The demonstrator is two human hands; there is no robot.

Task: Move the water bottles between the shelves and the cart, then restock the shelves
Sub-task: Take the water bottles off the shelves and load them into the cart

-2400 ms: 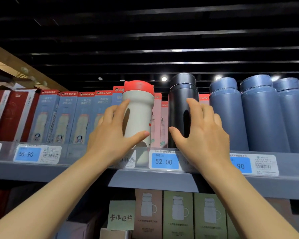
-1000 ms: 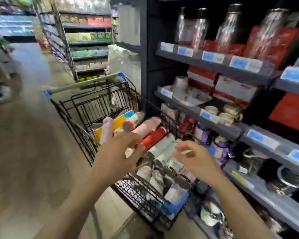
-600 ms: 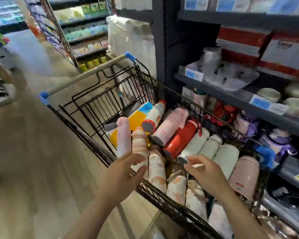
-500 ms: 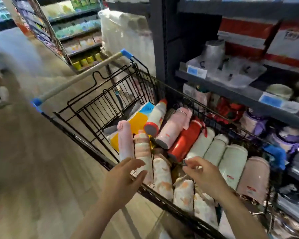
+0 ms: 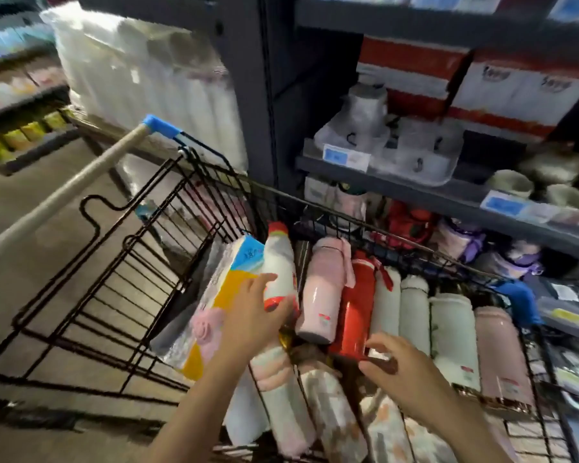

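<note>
A black wire shopping cart (image 5: 141, 262) stands beside the grey shelves (image 5: 415, 188) and holds several bottles lying on their sides. My left hand (image 5: 253, 317) curls its thumb and fingers round the lower end of a white bottle with a red cap (image 5: 279, 262), which leans on a yellow and blue pack (image 5: 229, 285). My right hand (image 5: 406, 374) hovers with loosely curved fingers at the base of a red bottle (image 5: 353, 309), with its index fingertip close to it. A pink bottle (image 5: 325, 289) lies between the two. Pale green and pink bottles (image 5: 448, 332) fill the right side.
The cart's handle with blue end caps (image 5: 81, 182) points up left over the aisle floor. The shelves on the right carry wrapped cups (image 5: 365, 118), red and white boxes (image 5: 522, 91) and mugs (image 5: 512, 183). A wrapped white bundle (image 5: 154, 81) stands behind the cart.
I turned from the top shelf, where my hands were at two bottles, down to the cart. Since then my left hand has reached forward onto the white bottle and my right hand toward the red one.
</note>
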